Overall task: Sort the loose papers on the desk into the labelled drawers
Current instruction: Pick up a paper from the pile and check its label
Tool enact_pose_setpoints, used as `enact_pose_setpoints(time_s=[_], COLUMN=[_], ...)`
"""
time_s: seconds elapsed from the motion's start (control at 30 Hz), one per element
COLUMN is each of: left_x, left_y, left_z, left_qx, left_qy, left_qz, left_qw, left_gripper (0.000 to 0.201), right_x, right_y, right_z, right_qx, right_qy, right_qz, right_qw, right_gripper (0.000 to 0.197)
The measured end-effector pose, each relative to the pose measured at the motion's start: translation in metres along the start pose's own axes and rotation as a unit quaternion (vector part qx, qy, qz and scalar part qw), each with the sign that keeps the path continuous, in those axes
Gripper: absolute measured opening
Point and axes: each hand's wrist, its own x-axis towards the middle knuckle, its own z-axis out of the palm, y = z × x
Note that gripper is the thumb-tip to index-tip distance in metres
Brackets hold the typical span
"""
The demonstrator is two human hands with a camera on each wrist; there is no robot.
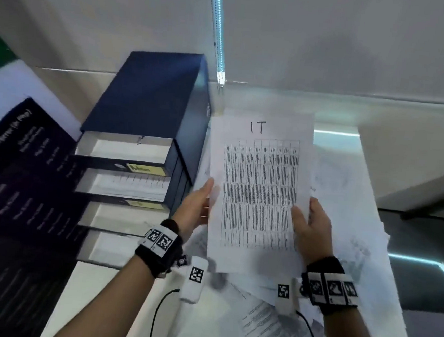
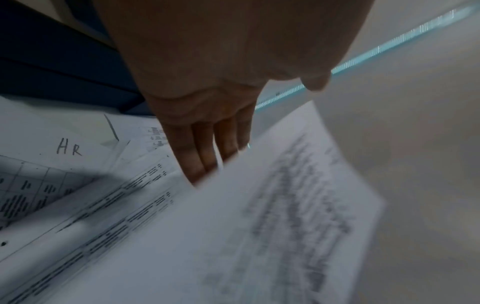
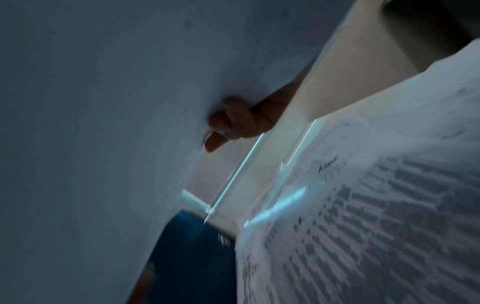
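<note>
a: how are the hands placed?
b: both are raised over the table, one on each side of a printed sheet with "it" handwritten at the top. the left hand holds its left edge, thumb on the front and straight fingers going behind the page. the right hand grips the right edge, thumb on the front and fingers curled behind

a: and where is the sheet?
b: lifted above the loose papers spread on the table, just right of the blue drawer box. one paper in the pile is marked "hr"

a: what about the drawers?
b: four are pulled out in steps. the second drawer holds a printed page; what lies in the others is hard to tell. a yellow label on the top drawer's front is too blurred to read
</note>
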Motion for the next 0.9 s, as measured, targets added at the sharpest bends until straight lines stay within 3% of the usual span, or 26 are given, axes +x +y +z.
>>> enact_pose_setpoints(time_s=[0.1,0.17,0.3,0.43,0.53,0.63,0.73,0.9], left_x=[-0.039,-0.064,-0.116,-0.165,-0.189,-0.191,-0.186,-0.181], left_y=[-0.001,-0.013,-0.05,-0.069,-0.067,-0.07,-0.075,-0.075], left_z=[-0.043,-0.082,-0.173,-0.243,-0.276,-0.3,-0.311,-0.315], left_qx=[0.164,0.23,0.211,0.106,0.047,0.016,-0.02,0.001], left_qy=[0.059,0.071,0.07,0.116,0.145,0.169,0.162,0.129], left_qz=[0.082,0.075,0.039,0.018,0.019,0.012,-0.016,-0.065], left_qw=[0.981,0.968,0.974,0.987,0.988,0.985,0.986,0.989], left_gripper=[0.033,0.034,0.03,0.033,0.045,0.037,0.038,0.04], right_x=[-0.014,-0.033,-0.089,-0.15,-0.178,-0.181,-0.177,-0.19], right_y=[-0.007,-0.01,-0.016,-0.026,-0.05,-0.074,-0.08,-0.075], right_z=[0.047,0.079,0.14,0.188,0.207,0.216,0.225,0.229], right_qx=[0.014,0.005,-0.088,-0.133,-0.027,0.06,0.091,0.036], right_qy=[-0.111,-0.212,-0.397,-0.522,-0.53,-0.499,-0.482,-0.512], right_qz=[0.056,0.087,0.071,0.112,0.164,0.213,0.265,0.352], right_qw=[0.992,0.973,0.911,0.835,0.832,0.838,0.83,0.783], right_gripper=[0.022,0.03,0.026,0.049,0.041,0.044,0.043,0.04])
